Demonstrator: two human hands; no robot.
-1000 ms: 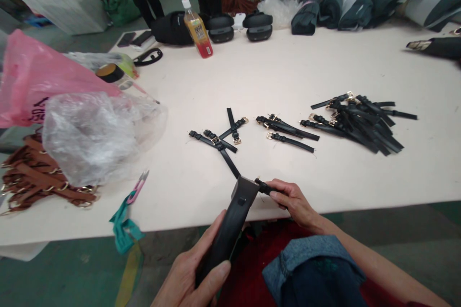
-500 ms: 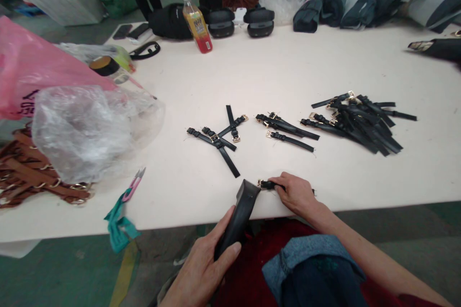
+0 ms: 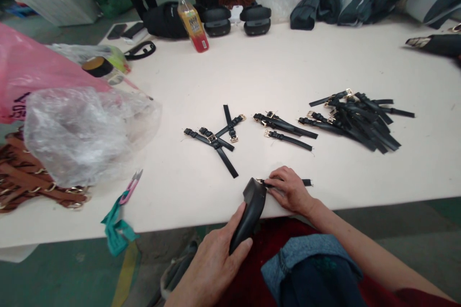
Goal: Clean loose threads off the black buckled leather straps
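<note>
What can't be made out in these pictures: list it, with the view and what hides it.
Head view: the middle of the black buckle strap, covered by the right hand.
Head view: the lower end of the black handheld tool, hidden by the left hand.
Head view: part of the brown straps, cut by the left edge.
Head view: fine print on the drink bottle, too small to read.

Head-worn; looks forward and down, close over both hands (image 3: 291, 189), facing across desk (image 3: 252, 72) and beyond.
</note>
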